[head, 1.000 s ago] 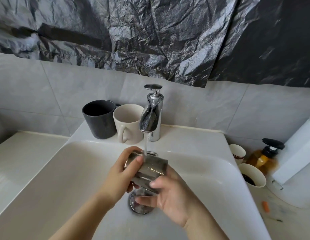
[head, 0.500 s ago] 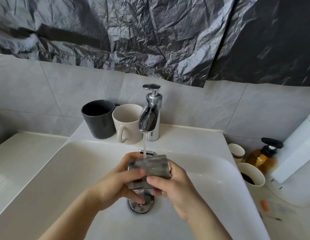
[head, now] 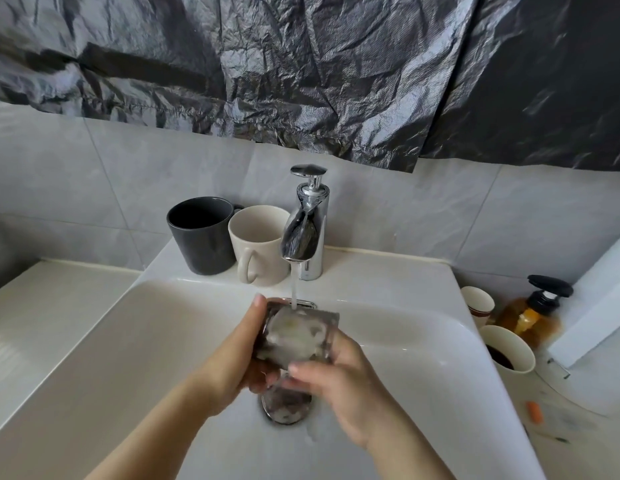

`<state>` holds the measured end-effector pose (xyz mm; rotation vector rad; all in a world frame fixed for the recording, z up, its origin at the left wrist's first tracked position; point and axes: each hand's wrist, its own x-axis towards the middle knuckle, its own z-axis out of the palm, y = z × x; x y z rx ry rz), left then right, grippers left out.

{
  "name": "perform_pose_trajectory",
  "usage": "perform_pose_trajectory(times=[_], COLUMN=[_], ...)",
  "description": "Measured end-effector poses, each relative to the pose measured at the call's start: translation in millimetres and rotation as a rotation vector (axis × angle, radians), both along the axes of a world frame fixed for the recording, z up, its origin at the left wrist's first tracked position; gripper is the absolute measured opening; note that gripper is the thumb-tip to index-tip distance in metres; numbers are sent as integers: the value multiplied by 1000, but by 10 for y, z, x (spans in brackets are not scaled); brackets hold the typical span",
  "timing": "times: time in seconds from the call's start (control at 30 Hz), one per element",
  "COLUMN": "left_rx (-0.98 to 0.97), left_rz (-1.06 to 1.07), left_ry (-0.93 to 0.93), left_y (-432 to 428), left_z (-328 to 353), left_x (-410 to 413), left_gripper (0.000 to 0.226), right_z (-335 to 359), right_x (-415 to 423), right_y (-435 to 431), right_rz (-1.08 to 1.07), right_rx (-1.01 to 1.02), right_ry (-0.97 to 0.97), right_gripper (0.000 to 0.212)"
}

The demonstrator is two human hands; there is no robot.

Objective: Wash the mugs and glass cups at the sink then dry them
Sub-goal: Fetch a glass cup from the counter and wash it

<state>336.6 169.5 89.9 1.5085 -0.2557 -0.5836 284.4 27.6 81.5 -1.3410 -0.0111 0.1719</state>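
A clear glass cup (head: pixel 296 336) is held over the white sink (head: pixel 422 344), its mouth tipped up toward me, and water from the chrome faucet (head: pixel 306 230) runs into it. My left hand (head: pixel 242 355) grips the cup's left side, thumb up along the wall. My right hand (head: pixel 339 379) holds the cup's lower right, fingers curled under it. On the ledge behind the basin stand a dark grey mug (head: pixel 201 233) and a cream mug (head: pixel 258 249), side by side, left of the faucet.
The chrome drain (head: pixel 286 407) lies below the hands. Right of the basin are a small striped cup (head: pixel 478 304), a cream cup with dark liquid (head: pixel 505 351), an amber pump bottle (head: pixel 530 313) and a white container (head: pixel 599 299). A flat counter (head: pixel 38 317) lies left.
The glass has turned from lying sideways under the stream to mouth up, so water now fills it. Both hands shifted round it and rose slightly.
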Motion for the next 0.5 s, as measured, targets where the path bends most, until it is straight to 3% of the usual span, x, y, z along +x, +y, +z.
perform_pose_trajectory(times=[0.07,0.1,0.17,0.23,0.27,0.33,0.43,0.5], left_rx=[-26,-3,26,154,192,143,-19,4], left_rz=[92,127,173,117,80,-23,-48,73], left_ry=[135,58,-222,-578,-664,-499,31,94], left_y=[-38,-48,-35,38,56,54,-13,-43], left_z=[0,-10,-47,-78,-94,-50,7,-9], left_x=[7,10,14,59,69,42,7,15], left_gripper=[51,36,18,32,40,51,46,41], right_z=[-38,-47,20,104,129,112,62,25], right_x=[9,6,0,-17,-22,-35,-22,-8], right_y=[119,145,104,-14,-65,-114,-29,48], right_rz=[-23,-21,9,131,141,120,30,36], right_rx=[-270,-278,5,403,487,474,75,-127], right_ry=[-85,-86,41,146,155,126,28,2], right_gripper=[40,42,42,36,32,30,34,34])
